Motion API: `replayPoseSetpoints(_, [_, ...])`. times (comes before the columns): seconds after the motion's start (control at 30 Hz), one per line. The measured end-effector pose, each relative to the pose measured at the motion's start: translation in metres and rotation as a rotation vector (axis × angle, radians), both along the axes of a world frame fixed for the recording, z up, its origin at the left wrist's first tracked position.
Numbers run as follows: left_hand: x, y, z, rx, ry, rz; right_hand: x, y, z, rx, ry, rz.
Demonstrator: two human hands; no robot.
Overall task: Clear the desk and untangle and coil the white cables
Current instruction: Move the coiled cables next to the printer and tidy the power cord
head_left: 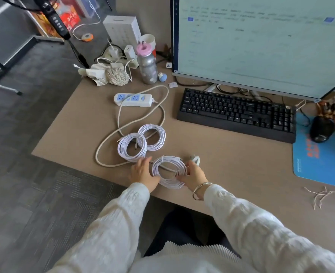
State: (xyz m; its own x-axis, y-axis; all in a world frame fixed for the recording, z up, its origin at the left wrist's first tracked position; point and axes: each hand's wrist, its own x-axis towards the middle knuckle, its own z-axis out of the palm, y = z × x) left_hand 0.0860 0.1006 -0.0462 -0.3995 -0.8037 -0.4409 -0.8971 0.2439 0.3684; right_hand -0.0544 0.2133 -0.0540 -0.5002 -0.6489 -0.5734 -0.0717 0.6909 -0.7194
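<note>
One view only, so we have no overlap to report. We're head-mounted, wide-angle, looking forward and steeply down at the tan desk top (pixel 231 160). Close range: both white sleeves enter from 6 o'clock. The lit flat monitor (pixel 261 40) sits at 1 o'clock, grey carpet floor (pixel 24 174) at 9. Straight edges bow near the frame borders.

White cable coils (pixel 169 172); black keyboard (pixel 237 113); blue mousepad (pixel 316 164); tan desk (pixel 231 164); pink-capped bottle (pixel 147 66).

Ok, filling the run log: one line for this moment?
left hand open beside near coil | right hand grips it | two coils lie done
</note>
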Motion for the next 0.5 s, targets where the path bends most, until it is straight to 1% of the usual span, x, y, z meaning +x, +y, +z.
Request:
replayPoseSetpoints(0.07, [-0.016,0.004,0.009,0.084,-0.037,-0.033,-0.016,0.011,0.002,-0.047,-0.060,-0.028])
replayPoseSetpoints(0.1, [-0.025,0.009,0.015,0.172,-0.013,0.004,-0.024,0.019,0.002,-0.070,-0.082,-0.046])
replayPoseSetpoints(0.17, [-0.047,0.020,0.023,0.369,0.129,0.144,-0.039,0.035,0.005,-0.117,-0.098,-0.072])
replayPoseSetpoints(0.23, [-0.072,0.034,0.025,0.491,0.241,0.200,-0.050,0.050,0.009,-0.169,-0.134,-0.151])
replayPoseSetpoints(0.3, [-0.103,0.054,0.020,0.516,0.266,0.162,-0.064,0.070,0.014,-0.202,-0.176,-0.284])
replayPoseSetpoints(0.37, [-0.136,0.076,0.015,0.512,0.280,0.106,-0.084,0.092,0.021,-0.212,-0.166,-0.375])
replayPoseSetpoints(0.5, [-0.207,0.130,0.021,0.549,0.294,-0.089,-0.137,0.162,0.032,-0.235,-0.122,-0.563])
